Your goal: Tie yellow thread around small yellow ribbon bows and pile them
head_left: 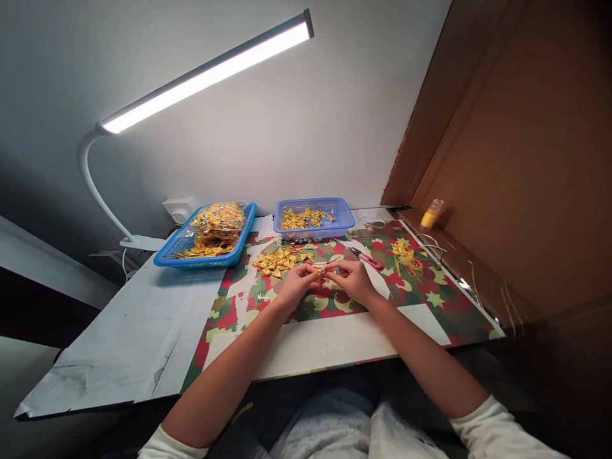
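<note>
While the forearms are stretched out over the white strip at the near edge of the table (119, 331), both hands are brought together over the camo-patterned mat (430, 299). A tiny yellow bow (324, 273) is pinched between them: the left hand (297, 284) is closed on one side of it, the right hand (351, 279) on the other, fingertips nearly touching. Something small and silvery seems to be worked in at the middle, but it's too tiny to be made out properly.

Just behind the hands, a loose pile of yellow bows (280, 261) is spread on the mat, and pink snips (366, 258) are lying close to the right hand. A tangle of yellow thread (406, 255) sits further right, with a yellow glue bottle (431, 214) up by the cardboard wall (526, 159). At the back, a blue tray (239, 245) stuffed with bagged bows and a blue basket (344, 220) with loose ones are parked under the desk lamp (205, 73).

Risk-wise: a piece that small could easily be fumbled and lost among the loose pile, and the snips could get knocked by the right wrist, being that close.
</note>
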{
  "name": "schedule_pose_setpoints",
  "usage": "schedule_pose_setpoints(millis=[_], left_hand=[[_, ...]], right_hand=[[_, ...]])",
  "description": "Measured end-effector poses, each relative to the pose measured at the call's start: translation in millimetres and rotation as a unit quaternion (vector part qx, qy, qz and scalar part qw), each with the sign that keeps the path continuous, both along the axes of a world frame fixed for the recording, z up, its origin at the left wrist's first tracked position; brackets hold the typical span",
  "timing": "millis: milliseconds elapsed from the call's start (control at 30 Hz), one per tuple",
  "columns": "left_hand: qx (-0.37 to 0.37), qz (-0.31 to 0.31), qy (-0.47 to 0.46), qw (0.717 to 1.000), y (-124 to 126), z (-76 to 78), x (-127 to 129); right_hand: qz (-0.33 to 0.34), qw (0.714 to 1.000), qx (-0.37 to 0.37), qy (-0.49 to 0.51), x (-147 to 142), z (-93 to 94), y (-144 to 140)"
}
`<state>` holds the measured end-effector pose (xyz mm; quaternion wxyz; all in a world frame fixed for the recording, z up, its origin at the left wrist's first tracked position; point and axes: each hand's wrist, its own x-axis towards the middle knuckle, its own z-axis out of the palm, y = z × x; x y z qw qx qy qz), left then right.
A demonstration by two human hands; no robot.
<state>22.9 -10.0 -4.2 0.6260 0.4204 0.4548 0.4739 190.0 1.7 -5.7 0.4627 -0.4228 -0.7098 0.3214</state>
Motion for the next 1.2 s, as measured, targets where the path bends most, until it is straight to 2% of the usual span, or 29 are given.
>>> schedule_pose_setpoints(millis=[167, 300, 400, 467, 533, 567, 600, 633, 800, 967, 1067, 1200], left_hand=[[0.005, 0.008, -0.019, 1.0, 0.7, -2.9, 0.1], [-0.008, -0.011, -0.028, 1.0, 2.5, -4.7, -1.3], [0.005, -0.018, -0.023, 1.0, 2.8, -5.9, -1.4], [0.021, -0.011, -0.018, 1.0, 2.6, -5.9, -1.7], [0.037, 0.007, -0.007, 0.999, 2.6, -5.1, -2.4], [0.044, 0.016, 0.005, 0.999, 2.5, -4.6, -2.8], [0.053, 0.022, 0.022, 0.998, 2.5, -4.1, -3.2], [0.062, 0.025, 0.043, 0.997, 2.5, -3.7, -3.5], [0.115, 0.011, 0.109, 0.987, 0.6, -1.9, -4.2], [0.088, -0.044, 0.079, 0.992, -3.3, 6.5, -14.0], [0.113, -0.04, 0.084, 0.989, -8.4, 12.9, -23.4], [0.213, -0.057, 0.152, 0.963, -21.7, 19.5, -30.9]], right_hand=[[-0.03, 0.998, 0.052, -0.006, -3.8, -4.9, -1.2], [-0.032, 0.998, 0.061, 0.0, -6.2, -6.2, -4.4], [-0.024, 0.999, 0.026, 0.033, -7.8, -4.1, -4.4], [-0.021, 0.992, -0.041, 0.114, -5.9, 0.0, -0.4], [-0.026, 0.953, -0.137, 0.267, 0.9, 5.9, 7.6], [-0.026, 0.916, -0.186, 0.355, 6.5, 9.2, 12.7], [-0.032, 0.867, -0.225, 0.443, 13.6, 12.6, 18.0], [-0.037, 0.851, -0.233, 0.47, 21.9, 15.8, 23.3], [-0.089, 0.806, -0.219, 0.542, 75.7, 28.4, 39.6], [-0.15, 0.764, -0.17, 0.603, 124.9, 36.9, 43.3], [-0.146, 0.761, -0.162, 0.61, 135.6, 39.8, 49.6], [-0.115, 0.774, -0.142, 0.606, 125.1, 40.3, 63.2]])
